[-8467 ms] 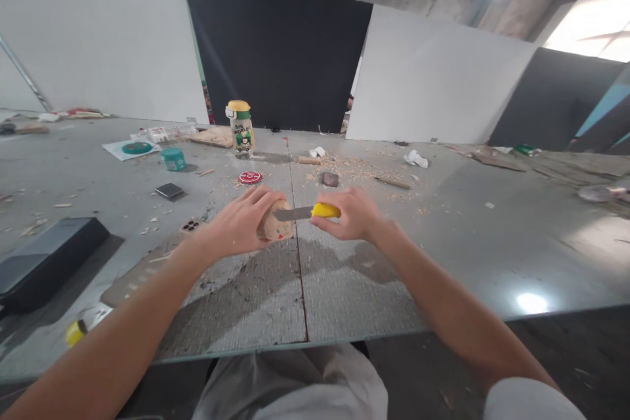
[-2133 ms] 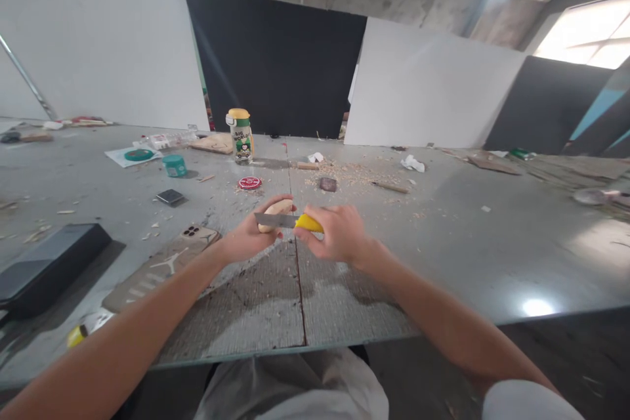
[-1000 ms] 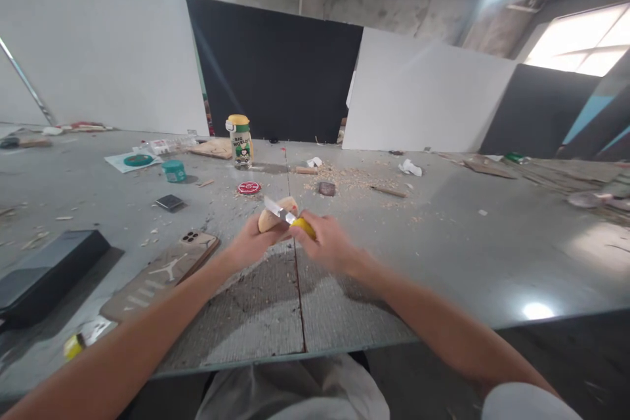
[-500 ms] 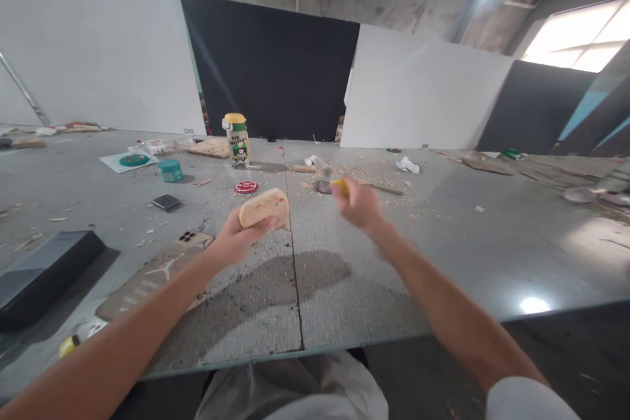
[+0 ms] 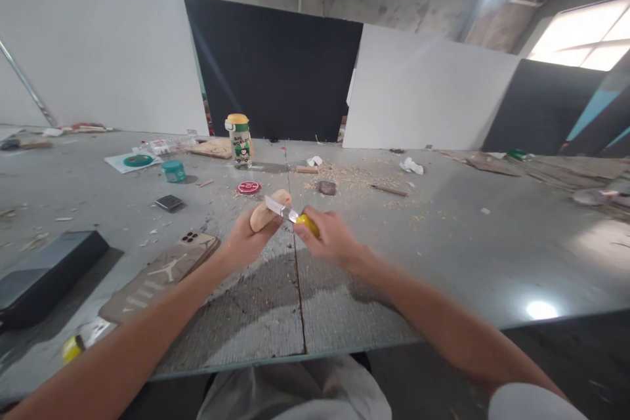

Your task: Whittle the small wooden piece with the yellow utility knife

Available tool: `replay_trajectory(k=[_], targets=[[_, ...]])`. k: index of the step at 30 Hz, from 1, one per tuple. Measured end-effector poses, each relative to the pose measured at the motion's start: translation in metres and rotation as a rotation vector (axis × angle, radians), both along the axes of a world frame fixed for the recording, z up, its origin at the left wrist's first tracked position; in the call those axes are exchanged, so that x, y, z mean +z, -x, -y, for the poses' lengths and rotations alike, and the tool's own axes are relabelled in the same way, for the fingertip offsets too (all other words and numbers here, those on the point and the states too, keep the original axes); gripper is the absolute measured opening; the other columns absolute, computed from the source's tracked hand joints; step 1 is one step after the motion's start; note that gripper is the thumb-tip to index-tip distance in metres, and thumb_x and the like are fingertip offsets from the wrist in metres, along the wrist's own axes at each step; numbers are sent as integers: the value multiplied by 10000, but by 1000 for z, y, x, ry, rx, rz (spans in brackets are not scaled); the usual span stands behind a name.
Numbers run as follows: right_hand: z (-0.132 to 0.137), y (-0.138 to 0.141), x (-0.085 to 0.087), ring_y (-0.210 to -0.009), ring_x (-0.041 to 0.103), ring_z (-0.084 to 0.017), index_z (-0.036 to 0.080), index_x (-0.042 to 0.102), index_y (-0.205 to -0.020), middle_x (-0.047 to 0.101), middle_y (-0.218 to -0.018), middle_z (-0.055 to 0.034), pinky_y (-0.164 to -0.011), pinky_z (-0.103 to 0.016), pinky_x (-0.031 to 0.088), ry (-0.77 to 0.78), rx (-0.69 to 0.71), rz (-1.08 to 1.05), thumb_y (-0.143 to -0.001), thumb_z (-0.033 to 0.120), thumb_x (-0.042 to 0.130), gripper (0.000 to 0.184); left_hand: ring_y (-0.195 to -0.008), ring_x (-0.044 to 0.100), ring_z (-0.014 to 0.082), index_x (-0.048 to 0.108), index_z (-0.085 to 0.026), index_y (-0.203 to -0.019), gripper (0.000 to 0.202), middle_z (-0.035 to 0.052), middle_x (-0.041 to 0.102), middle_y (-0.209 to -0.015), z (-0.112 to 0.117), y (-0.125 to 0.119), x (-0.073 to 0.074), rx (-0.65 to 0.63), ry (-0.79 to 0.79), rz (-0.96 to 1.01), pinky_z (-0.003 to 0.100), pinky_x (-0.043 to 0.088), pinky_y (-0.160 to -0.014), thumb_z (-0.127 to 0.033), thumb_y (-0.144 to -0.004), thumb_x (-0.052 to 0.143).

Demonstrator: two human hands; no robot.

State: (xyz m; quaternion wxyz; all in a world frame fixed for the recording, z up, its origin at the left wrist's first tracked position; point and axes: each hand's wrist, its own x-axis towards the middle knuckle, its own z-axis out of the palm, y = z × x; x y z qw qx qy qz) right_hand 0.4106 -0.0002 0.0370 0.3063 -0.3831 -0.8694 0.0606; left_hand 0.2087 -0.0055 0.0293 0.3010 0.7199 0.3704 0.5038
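My left hand (image 5: pixel 247 236) is closed round a pale, rounded block of wood (image 5: pixel 260 217), raised above the table and tilted. In my right hand (image 5: pixel 329 233) is a utility knife (image 5: pixel 306 223) with a yellow handle, my fingers wrapped round it. Its bright blade lies across the block, pointing up and left; whether the edge bites into the surface I cannot tell. Just beyond the hands are a round red tin lid (image 5: pixel 249 188) and a small dark brown block (image 5: pixel 327 188). A phone in a brown case (image 5: pixel 184 256) rests beside my left forearm.
Wood shavings (image 5: pixel 364 177) are scattered on the grey table (image 5: pixel 443 243). A yellow-capped bottle (image 5: pixel 239 141), a teal jar (image 5: pixel 173 171), a dark square object (image 5: pixel 168 203) and a thin carving tool (image 5: pixel 390 190) stand or lie farther back. A large black box (image 5: pixel 54 269) sits at left.
My right hand has come left and toward me, bringing the knife blade onto the block. My left hand has turned the block so a narrower side faces me.
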Motion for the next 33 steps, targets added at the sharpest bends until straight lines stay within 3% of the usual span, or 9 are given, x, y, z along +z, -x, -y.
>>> replay_trajectory(k=[11, 20, 23, 26, 27, 29, 33], targets=[[5, 1, 6, -518, 339, -104, 203, 454, -788, 430, -588, 34, -546, -271, 199, 9, 24, 22, -951, 542, 368, 386, -857, 614, 233, 674, -194, -893, 173, 19, 630, -714, 2, -2, -3, -63, 92, 140, 334, 516, -769, -344, -807, 671], [-6, -5, 8, -537, 356, -123, 196, 495, -841, 489, -618, 6, -560, -291, 193, -153, -53, 110, -939, 523, 400, 354, -974, 620, 248, 659, -180, -1090, 333, 57, 687, -948, 1, -8, 0, -114, 116, 147, 333, 523, -826, -387, -830, 668], [-31, -30, 9, -536, 391, -132, 197, 498, -835, 514, -633, -12, -550, -287, 211, -125, -188, 15, -931, 551, 370, 389, -998, 630, 244, 658, -162, -1107, 360, 71, 695, -1024, -2, -5, -7, -131, 129, 150, 345, 517, -887, -408, -844, 656], [-64, -73, 8, -544, 415, -145, 215, 451, -745, 488, -606, -12, -546, -283, 233, -86, -518, -210, -929, 582, 338, 425, -1031, 637, 252, 665, -147, -1107, 393, 84, 702, -1068, -5, 1, -11, -102, 136, 218, 367, 511, -944, -406, -813, 693], [-74, -85, 5, -559, 418, -150, 222, 424, -721, 473, -600, -9, -553, -283, 238, -90, -589, -245, -926, 588, 338, 428, -1030, 641, 256, 664, -145, -1108, 406, 89, 703, -1074, -6, 2, -11, -109, 165, 257, 375, 520, -939, -403, -797, 708], [-89, -99, -1, -560, 411, -152, 230, 393, -695, 446, -582, 2, -557, -284, 237, -58, -603, -244, -918, 600, 350, 435, -1002, 653, 264, 652, -152, -1120, 441, 98, 699, -1080, -7, 3, -10, -159, 258, 334, 388, 563, -872, -390, -760, 742], [-88, -82, -11, -575, 453, -141, 221, 436, -738, 481, -611, 13, -567, -267, 283, 22, -430, -224, -909, 624, 383, 441, -903, 674, 258, 618, -172, -1175, 505, 116, 689, -1061, -9, 5, -7, -258, 420, 390, 324, 604, -645, -342, -725, 775]])
